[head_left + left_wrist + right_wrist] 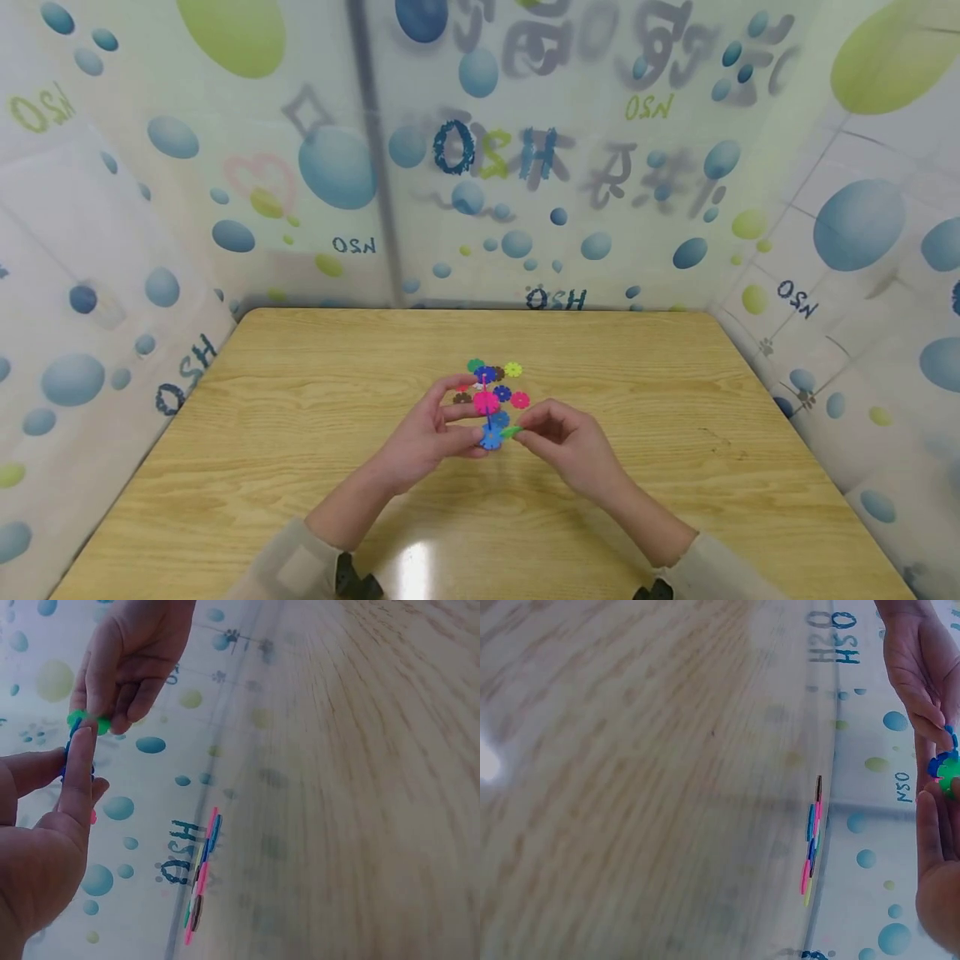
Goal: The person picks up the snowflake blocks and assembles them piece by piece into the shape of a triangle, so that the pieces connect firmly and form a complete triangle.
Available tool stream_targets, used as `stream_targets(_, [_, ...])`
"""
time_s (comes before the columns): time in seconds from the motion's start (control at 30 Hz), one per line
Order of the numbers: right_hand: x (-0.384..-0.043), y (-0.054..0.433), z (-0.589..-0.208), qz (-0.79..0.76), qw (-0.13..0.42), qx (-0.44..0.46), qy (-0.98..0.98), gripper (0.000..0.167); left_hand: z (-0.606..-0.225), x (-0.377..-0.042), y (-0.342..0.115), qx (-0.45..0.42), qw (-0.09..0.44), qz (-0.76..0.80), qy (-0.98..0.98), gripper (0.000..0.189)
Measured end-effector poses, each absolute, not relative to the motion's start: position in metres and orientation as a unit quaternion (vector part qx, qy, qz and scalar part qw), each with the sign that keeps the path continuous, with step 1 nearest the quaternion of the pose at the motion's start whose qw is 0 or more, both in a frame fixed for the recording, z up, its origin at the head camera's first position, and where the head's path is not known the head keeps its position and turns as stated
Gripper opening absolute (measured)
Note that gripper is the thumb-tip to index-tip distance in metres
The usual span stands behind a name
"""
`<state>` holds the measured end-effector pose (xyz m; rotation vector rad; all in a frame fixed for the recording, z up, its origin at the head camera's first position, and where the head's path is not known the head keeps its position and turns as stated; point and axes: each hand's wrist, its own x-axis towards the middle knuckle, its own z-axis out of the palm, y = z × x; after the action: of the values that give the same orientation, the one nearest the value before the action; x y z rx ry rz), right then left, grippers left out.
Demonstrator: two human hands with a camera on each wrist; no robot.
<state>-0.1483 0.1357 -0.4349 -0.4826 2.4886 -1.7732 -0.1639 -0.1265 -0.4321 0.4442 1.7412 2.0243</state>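
My left hand (pixel 427 437) pinches a small joined piece of plastic snowflake discs. A light blue snowflake disc (pixel 491 437) sits at its near end, by the thumb. Farther along it, a bright pink snowflake disc (pixel 486 404) stands beyond a dark blue one seen edge-on. Between thumb and forefinger, my right hand (pixel 577 450) pinches a green snowflake disc (pixel 511 432), right at the edge of the light blue one. In the right wrist view the green disc (pixel 949 771) overlaps the blue ones. Both hands are raised over the table.
Several loose snowflake discs lie flat on the wooden table (pixel 337 358) just beyond the hands, among them a yellow disc (pixel 513 369), a pink disc (pixel 521 401) and a brown disc (pixel 462 400). A patterned curtain (pixel 517 192) surrounds the table's back and sides.
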Motion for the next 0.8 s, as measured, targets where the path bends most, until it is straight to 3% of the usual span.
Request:
stream_targets(0.4, [-0.146,0.132,-0.4367,-0.569,0.008,-0.151,0.808,0.009,-0.428,-0.1612,-0.1208,0.091,0.199,0.712,0.667,0.064])
stream_targets(0.8, [-0.1451,0.1317,-0.439,-0.565,-0.018,-0.162,0.809,0.01,-0.4287,-0.1605,-0.1218,0.098,0.221,0.719,0.652,0.057])
